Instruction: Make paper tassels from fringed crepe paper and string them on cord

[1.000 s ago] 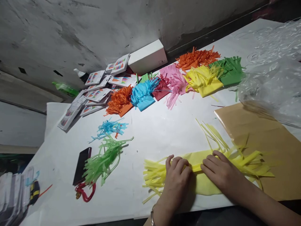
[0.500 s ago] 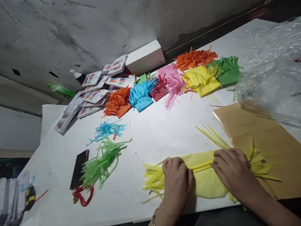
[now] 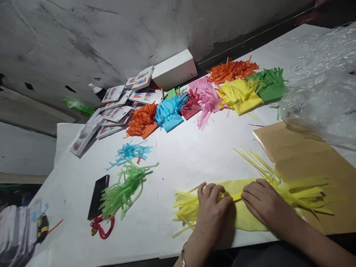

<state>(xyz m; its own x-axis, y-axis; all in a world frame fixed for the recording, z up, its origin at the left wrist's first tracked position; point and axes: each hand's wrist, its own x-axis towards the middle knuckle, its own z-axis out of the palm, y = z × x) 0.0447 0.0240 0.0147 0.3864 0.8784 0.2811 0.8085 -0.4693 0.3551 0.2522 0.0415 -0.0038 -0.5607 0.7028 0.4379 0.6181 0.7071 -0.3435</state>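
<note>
A sheet of yellow tissue paper [image 3: 247, 217] lies on the white table close to me, its two ends cut into fringe. Across its middle runs a narrow rolled or folded strip. My left hand [image 3: 213, 207] has its fingers curled on the left part of this strip, beside the left fringe. On the right part, the fingers of my right hand [image 3: 268, 204] are closed over the same strip, and the right fringe spreads out beyond that hand. Part of the paper is hidden beneath both hands.
Brown paper [image 3: 306, 159] lies to the right, with clear plastic [image 3: 319, 100] above it. Coloured fringed bundles [image 3: 172, 124] line the back near a white box [image 3: 175, 68] and packets [image 3: 114, 115]. At left are green strips [image 3: 125, 189] and a black phone [image 3: 98, 196].
My right hand has moved left along the yellow strip, closer to my left hand. The fringe at right is more spread out. The whole view has shifted slightly.
</note>
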